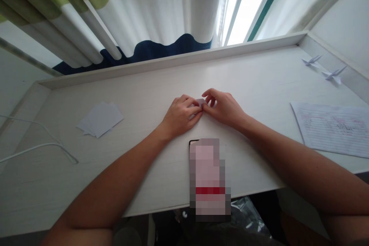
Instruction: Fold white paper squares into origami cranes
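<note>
Between my hands, near the middle of the white desk, is a small piece of white paper, mostly covered by fingers. My left hand rests on the desk with its fingers closed on the paper's left side. From the right, my right hand pinches the paper's edge between thumb and bent fingers. How the paper is folded is hidden. Directly below the hands lies a phone, its screen blurred out.
Several white paper sheets lie stacked at left, near a white cable. Two folded paper cranes stand at the far right, above written lined sheets. A raised rim runs along the back, beneath a curtain.
</note>
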`<state>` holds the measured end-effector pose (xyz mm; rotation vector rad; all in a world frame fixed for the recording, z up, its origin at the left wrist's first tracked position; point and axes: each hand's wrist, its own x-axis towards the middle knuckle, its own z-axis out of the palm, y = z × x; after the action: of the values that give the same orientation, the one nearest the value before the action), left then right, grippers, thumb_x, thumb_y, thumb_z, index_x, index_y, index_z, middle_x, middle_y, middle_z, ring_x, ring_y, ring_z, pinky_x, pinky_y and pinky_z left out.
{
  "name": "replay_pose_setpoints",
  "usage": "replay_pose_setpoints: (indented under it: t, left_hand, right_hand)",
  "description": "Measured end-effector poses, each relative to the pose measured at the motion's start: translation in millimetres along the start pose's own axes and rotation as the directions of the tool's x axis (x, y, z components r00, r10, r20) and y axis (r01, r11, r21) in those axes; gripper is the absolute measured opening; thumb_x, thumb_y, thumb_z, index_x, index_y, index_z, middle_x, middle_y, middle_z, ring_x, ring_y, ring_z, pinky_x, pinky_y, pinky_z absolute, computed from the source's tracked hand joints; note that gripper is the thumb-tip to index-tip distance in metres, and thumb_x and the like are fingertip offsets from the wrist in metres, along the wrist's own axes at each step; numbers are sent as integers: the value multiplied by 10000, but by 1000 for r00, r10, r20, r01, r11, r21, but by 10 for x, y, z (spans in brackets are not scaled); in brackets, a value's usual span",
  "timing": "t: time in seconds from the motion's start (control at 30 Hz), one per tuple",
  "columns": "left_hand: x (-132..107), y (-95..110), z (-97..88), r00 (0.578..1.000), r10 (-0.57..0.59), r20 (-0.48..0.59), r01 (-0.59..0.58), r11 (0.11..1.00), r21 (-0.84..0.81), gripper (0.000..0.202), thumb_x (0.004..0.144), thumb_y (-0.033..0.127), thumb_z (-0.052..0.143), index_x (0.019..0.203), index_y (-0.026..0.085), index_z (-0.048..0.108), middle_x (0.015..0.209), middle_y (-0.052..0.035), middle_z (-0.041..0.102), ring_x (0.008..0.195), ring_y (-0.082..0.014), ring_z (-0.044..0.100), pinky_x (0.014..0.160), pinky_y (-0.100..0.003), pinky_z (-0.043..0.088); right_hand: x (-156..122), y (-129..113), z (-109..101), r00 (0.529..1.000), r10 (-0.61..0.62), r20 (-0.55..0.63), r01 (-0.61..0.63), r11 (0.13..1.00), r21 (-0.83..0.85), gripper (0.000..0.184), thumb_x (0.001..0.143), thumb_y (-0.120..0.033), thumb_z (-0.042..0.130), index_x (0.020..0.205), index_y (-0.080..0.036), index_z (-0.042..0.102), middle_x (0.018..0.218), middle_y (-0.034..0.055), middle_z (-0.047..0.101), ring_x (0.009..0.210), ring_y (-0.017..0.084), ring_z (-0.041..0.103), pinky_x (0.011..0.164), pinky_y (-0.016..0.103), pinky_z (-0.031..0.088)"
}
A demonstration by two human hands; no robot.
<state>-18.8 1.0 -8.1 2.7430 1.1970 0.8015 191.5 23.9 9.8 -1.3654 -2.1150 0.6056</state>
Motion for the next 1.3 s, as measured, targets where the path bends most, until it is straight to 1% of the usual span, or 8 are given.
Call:
replay_pose_setpoints:
  t: [0.07, 0.2, 0.4, 0.57, 0.8, 0.9, 1.0, 1.3]
  left_hand:
    - [4, 5, -3, 1000, 3, 13, -4, 1000, 18, 198, 1061, 295, 637, 1026, 236, 822, 1142, -63, 808, 1104, -265, 638, 934, -439, 497]
    - [8, 22, -19, 999, 14, 31, -16, 999, 41, 193, 1051, 279, 628, 1003, 238, 810, 1139, -59, 811, 1094, -267, 637, 935, -447, 489]
    - [7, 182, -55, 997, 14, 80, -23, 993, 113, 212, 1036, 246, 593, 991, 214, 798, 1120, -97, 799, 1088, -314, 626, 900, -479, 482]
    - [8, 312, -52, 997, -19, 79, 5, 984, 178, 247, 1038, 223, 556, 998, 161, 793, 994, -140, 776, 1032, -330, 629, 883, -497, 484]
    - [-14, 319, -15, 997, -56, 59, 46, 986, 160, 231, 1041, 233, 569, 920, 180, 758, 1020, -133, 781, 1045, -328, 645, 906, -499, 501]
    - [-8, 232, 22, 987, -161, 5, 160, 987, 27, 179, 1040, 229, 574, 962, 191, 730, 1039, -111, 773, 1002, -292, 649, 887, -458, 525]
    - [13, 105, 61, 944, -316, -100, 307, 947, -94, 174, 1016, 202, 598, 1151, 202, 707, 1149, -109, 745, 1065, -281, 646, 930, -440, 538]
    - [46, -34, 144, 931, -365, -24, 353, 913, -205, 182, 1014, 241, 635, 1105, 283, 787, 1110, -74, 738, 1122, -303, 608, 1021, -516, 496]
  right_hand:
    - [18, 5, 17, 999, -37, 11, 38, 997, -72, 44, 896, -215, 662, 924, -220, 696, 911, 61, 788, 811, 222, 687, 784, 372, 509]
    - [47, -28, 9, 998, -53, 35, 60, 969, -239, 165, 899, -211, 660, 737, -227, 630, 890, 94, 759, 876, 254, 670, 749, 374, 472]
    - [65, -231, -41, 998, 14, 58, 12, 902, -432, 189, 953, -251, 617, 785, -222, 698, 883, 102, 776, 805, 251, 650, 633, 366, 354]
    - [59, -349, -4, 996, -17, 89, 61, 849, -525, 232, 995, -175, 538, 879, -193, 738, 919, 124, 790, 765, 234, 644, 638, 371, 325]
    - [78, -249, 42, 1000, 15, 23, -4, 910, -415, 196, 985, -203, 578, 859, -193, 727, 962, 117, 779, 913, 262, 659, 672, 363, 379]
    - [61, -179, 77, 1000, -14, -3, 12, 941, -338, 194, 961, -188, 594, 823, -207, 729, 935, 102, 765, 921, 265, 649, 724, 369, 434]
    - [32, -126, 102, 999, -35, -15, 30, 962, -272, 169, 937, -191, 618, 840, -215, 755, 936, 101, 766, 943, 276, 658, 796, 394, 488]
    - [-1, -29, 122, 999, -37, -40, 30, 986, -161, 136, 894, -169, 661, 811, -210, 760, 1037, 123, 767, 1033, 310, 686, 967, 482, 544]
